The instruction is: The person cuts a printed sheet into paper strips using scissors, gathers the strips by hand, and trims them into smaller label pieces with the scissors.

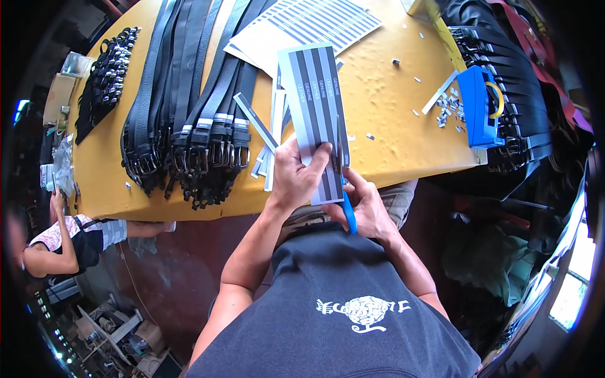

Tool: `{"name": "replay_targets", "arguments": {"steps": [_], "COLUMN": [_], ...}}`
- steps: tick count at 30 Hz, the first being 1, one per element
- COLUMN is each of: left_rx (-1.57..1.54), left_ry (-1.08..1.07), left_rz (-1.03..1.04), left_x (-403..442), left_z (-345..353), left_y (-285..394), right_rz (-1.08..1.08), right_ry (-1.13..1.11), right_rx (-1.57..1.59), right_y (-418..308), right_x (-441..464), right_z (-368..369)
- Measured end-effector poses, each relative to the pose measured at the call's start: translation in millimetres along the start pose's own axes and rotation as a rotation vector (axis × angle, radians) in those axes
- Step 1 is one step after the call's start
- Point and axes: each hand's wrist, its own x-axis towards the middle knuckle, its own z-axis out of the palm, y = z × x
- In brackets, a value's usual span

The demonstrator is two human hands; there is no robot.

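Note:
My left hand (299,173) holds a striped sheet (318,104) printed "GENUINE LEATHER", its thumb pressed on the dark stripes. At the sheet's lower right edge, my right hand (368,211) is closed on blue-handled scissors (348,214). A narrow strip (342,140) stands slightly apart along the sheet's right edge, near the blades. Loose cut strips (277,135) lie on the table just beyond my left hand. More striped sheets (315,25) are stacked behind the held one.
Bundles of black belts (189,94) with buckles cover the yellow table's (391,120) left part. Smaller buckled pieces (110,75) lie farther left. Rightward are small cut labels (449,107), a blue tape dispenser (477,107) and more belts (535,107). Another person (63,246) is at the left.

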Motion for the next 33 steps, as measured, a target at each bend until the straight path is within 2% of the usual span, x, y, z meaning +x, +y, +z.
{"name": "replay_targets", "arguments": {"steps": [11, 33], "left_rx": [-0.071, -0.029], "left_ry": [0.007, 0.031], "left_rz": [0.005, 0.050], "left_x": [-6.8, -9.1], "left_z": [-0.9, -0.3], "left_y": [5.0, -1.9], "right_rz": [-0.028, 0.072], "right_ry": [0.016, 0.009], "right_rx": [0.001, 0.027], "right_y": [10.8, 11.7], "right_x": [-3.3, -3.1], "right_z": [4.4, 2.7]}}
